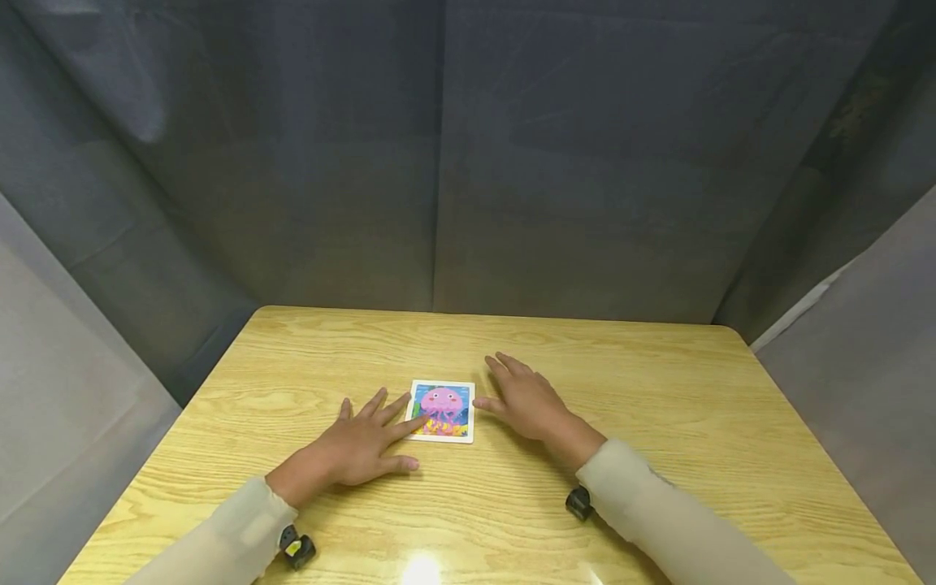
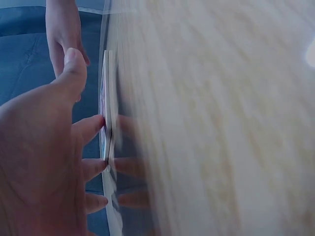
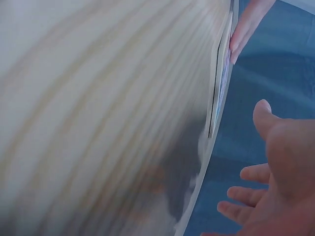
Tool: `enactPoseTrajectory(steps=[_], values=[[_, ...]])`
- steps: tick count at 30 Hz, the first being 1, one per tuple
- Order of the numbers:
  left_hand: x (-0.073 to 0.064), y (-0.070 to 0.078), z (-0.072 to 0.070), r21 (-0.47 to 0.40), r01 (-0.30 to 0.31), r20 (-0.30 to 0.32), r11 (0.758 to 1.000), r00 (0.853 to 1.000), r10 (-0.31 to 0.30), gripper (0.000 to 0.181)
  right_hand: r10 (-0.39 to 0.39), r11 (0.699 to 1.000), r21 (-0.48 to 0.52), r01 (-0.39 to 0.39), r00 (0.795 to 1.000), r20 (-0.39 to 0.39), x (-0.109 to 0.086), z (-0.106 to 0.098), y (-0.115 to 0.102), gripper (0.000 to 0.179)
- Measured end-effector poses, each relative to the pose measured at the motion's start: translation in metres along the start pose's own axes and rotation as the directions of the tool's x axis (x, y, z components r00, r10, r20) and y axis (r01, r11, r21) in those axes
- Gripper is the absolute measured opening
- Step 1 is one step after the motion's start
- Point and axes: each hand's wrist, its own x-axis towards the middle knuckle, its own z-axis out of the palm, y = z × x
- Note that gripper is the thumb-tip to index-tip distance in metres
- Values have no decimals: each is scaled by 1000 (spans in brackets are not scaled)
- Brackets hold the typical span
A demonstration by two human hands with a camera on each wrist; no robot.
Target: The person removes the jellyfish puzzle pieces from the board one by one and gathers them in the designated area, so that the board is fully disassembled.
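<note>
A square jigsaw puzzle (image 1: 455, 398) with a white border and a pink jellyfish picture lies flat on the wooden table. My left hand (image 1: 358, 447) is spread over its left side, with the index fingertip on the picture and other fingertips at the left edge. Edge-on in the left wrist view, the puzzle (image 2: 105, 98) looks like a thin board with the fingertips against it. To the right of the puzzle, my right hand (image 1: 530, 402) hovers with fingers extended and the thumb close to the right edge. The right wrist view shows this hand (image 3: 290, 167) with nothing in it.
The light wooden table (image 1: 658, 390) reflects a bright glare near its front edge. Behind it hangs a dark grey cloth (image 1: 570, 179), and pale panels (image 1: 66, 390) stand at both sides. Each sleeve carries a small black wrist camera (image 1: 296, 548).
</note>
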Motion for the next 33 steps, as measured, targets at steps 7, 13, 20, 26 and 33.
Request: enactPoseTrajectory(steps=[7, 13, 20, 26, 33], values=[[1, 1, 1, 3, 10, -2, 1000, 1000, -10, 75, -69, 997, 33, 68, 998, 6, 9, 6, -17, 79], [3, 1, 0, -7, 20, 9, 1000, 1000, -20, 77, -133, 988, 77, 132, 991, 11, 19, 11, -29, 72], [6, -1, 2, 8, 9, -3, 1000, 1000, -9, 82, -168, 980, 111, 165, 986, 12, 33, 20, -38, 62], [7, -2, 2, 50, 2, -8, 999, 1000, -2, 81, -174, 975, 141, 172, 985, 2, 47, 27, -42, 55], [10, -1, 0, 66, -14, 1, 998, 1000, 14, 81, -136, 979, 157, 132, 991, 17, 60, 30, -48, 49]])
